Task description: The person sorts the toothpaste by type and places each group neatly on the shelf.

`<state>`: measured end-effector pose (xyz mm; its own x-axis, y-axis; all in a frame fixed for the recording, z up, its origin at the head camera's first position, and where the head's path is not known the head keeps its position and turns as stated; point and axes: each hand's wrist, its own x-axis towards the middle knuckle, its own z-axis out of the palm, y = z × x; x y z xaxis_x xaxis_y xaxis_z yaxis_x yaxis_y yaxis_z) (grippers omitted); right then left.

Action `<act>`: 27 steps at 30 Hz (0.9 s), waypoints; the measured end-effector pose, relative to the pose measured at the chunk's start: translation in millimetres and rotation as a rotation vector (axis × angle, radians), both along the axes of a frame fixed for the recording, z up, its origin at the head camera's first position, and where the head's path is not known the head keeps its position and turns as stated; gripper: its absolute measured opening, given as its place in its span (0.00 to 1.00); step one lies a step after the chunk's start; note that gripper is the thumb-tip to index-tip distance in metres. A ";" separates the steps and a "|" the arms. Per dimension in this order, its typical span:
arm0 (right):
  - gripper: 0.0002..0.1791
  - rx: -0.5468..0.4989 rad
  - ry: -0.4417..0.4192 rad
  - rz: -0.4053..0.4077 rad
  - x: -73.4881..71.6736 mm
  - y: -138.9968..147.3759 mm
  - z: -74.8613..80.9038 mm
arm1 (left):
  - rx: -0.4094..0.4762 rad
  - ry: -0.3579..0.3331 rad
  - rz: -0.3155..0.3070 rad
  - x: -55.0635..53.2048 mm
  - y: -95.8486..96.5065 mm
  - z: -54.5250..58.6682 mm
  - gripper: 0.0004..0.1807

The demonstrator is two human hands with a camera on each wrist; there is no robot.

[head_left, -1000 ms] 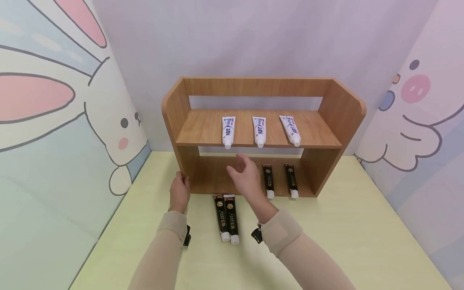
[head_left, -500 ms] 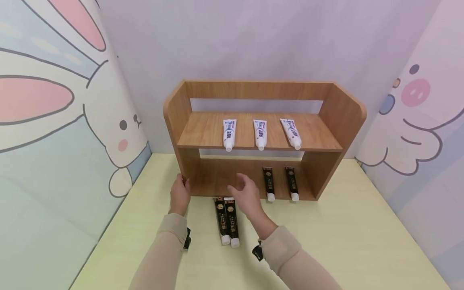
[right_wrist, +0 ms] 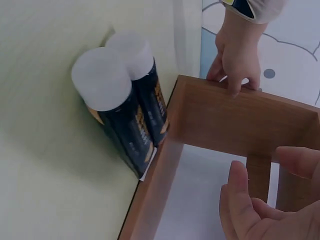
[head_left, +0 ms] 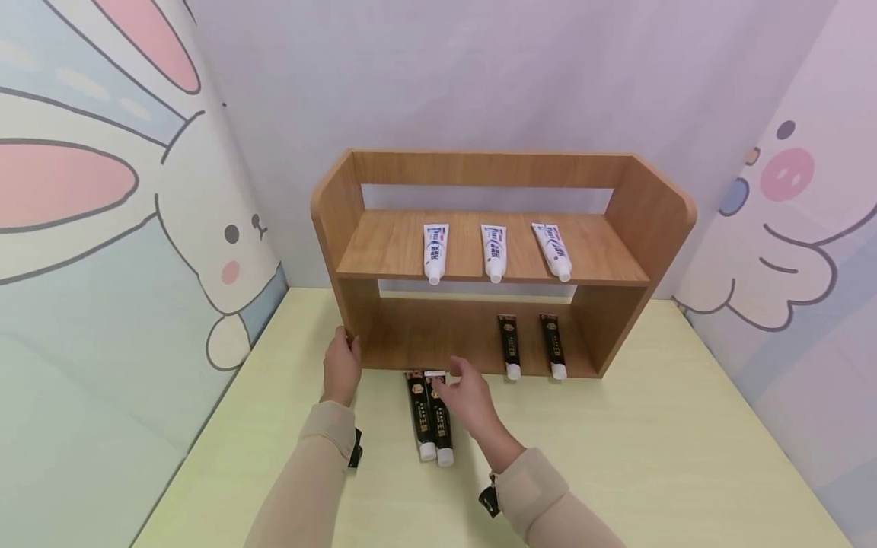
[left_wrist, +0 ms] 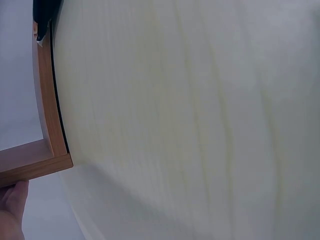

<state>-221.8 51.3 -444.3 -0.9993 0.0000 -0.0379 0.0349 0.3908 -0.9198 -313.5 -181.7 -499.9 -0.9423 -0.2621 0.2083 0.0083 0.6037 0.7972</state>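
Note:
My left hand (head_left: 340,371) grips the lower front edge of the wooden shelf's (head_left: 425,335) left side panel; in the right wrist view its fingers lie over that panel. Two black toothpaste tubes with white caps, a left one (head_left: 421,418) and a right one (head_left: 441,426), lie side by side on the table at the shelf's front edge, caps toward me. Over the right tube's far end hovers my right hand (head_left: 471,396), thumb and fingers apart with nothing between them. The right wrist view shows the white caps (right_wrist: 102,79) close up.
Three white toothpaste tubes (head_left: 494,253) lie on the upper board, caps just past its front edge. On the lower board's right half are two more black tubes (head_left: 509,346), spaced apart. Cartoon-printed walls (head_left: 226,190) stand around the pale yellow table (head_left: 658,457).
My right hand has come back toward me from inside the lower compartment to the far end of the tubes on the table. The left hand stays on the panel; the tubes have not moved.

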 end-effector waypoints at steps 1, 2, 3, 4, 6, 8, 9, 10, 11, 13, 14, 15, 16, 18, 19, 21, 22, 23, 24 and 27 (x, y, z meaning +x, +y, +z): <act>0.32 0.007 -0.016 0.002 0.9 0.7 -2.5 | -0.002 0.003 -0.001 0.3 0.0 0.3 0.12; 0.32 0.015 -0.029 0.003 1.7 1.3 -5.2 | -0.007 0.008 -0.001 0.5 -0.1 0.6 0.12; 0.32 0.025 -0.039 0.003 2.5 1.8 -7.9 | -0.009 0.015 -0.002 0.8 0.0 1.0 0.11; 0.32 0.033 -0.050 0.003 3.3 2.1 -10.3 | -0.014 0.022 -0.003 1.0 -0.1 1.4 0.11; 0.31 0.057 -0.081 0.000 4.6 2.3 -15.3 | -0.018 0.034 -0.003 1.2 -0.5 1.3 0.11; 0.31 0.084 -0.104 -0.002 5.7 2.2 -20.7 | -0.019 0.033 -0.003 1.1 -0.8 1.3 0.11; 0.31 0.097 -0.116 -0.004 6.1 2.0 -23.4 | -0.017 0.031 -0.003 1.0 -0.8 1.2 0.11; 0.31 0.105 -0.131 -0.005 6.9 1.8 -25.8 | -0.017 0.029 -0.003 1.0 -0.9 1.1 0.12; 0.31 0.115 -0.138 -0.001 7.6 1.9 -28.6 | -0.015 0.027 -0.003 1.1 -1.0 0.9 0.12; 0.30 0.130 -0.151 0.008 9.1 1.9 -34.6 | -0.012 0.023 -0.004 1.1 -1.2 0.7 0.12; 0.30 0.135 -0.157 0.013 9.6 1.9 -37.8 | -0.011 0.022 -0.004 1.2 -1.3 0.5 0.12; 0.30 0.141 -0.160 0.021 10.3 2.1 -40.6 | -0.011 0.023 -0.003 1.2 -1.3 0.3 0.12; 0.30 0.146 -0.164 0.029 11.1 2.2 -43.6 | -0.010 0.023 -0.002 1.3 -1.2 0.3 0.12; 0.30 0.160 -0.170 0.041 12.3 2.5 -49.3 | -0.012 0.021 0.001 1.3 -1.2 0.2 0.12; 0.30 0.166 -0.174 0.044 12.9 2.6 -51.6 | -0.011 0.020 0.002 1.3 -1.0 0.3 0.12; 0.30 0.176 -0.176 0.053 14.6 2.9 -55.0 | -0.007 0.018 0.000 1.2 -0.7 0.7 0.12; 0.30 0.177 -0.180 0.056 15.5 3.0 -56.7 | -0.007 0.017 0.000 1.1 -0.5 1.0 0.12; 0.30 0.180 -0.181 0.060 16.5 3.3 -58.0 | -0.007 0.017 -0.001 1.1 -0.2 1.2 0.12; 0.30 0.184 -0.182 0.064 17.5 3.5 -59.2 | -0.004 0.019 -0.003 1.1 0.1 1.5 0.12; 0.29 0.191 -0.185 0.073 19.7 3.9 -62.5 | -0.003 0.022 -0.005 1.4 1.1 2.0 0.12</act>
<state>-202.1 55.2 -506.8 -0.9731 -0.0471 -0.2257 0.1605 0.5644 -0.8098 -312.1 -180.6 -498.0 -0.9387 -0.2570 0.2297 0.0285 0.6064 0.7947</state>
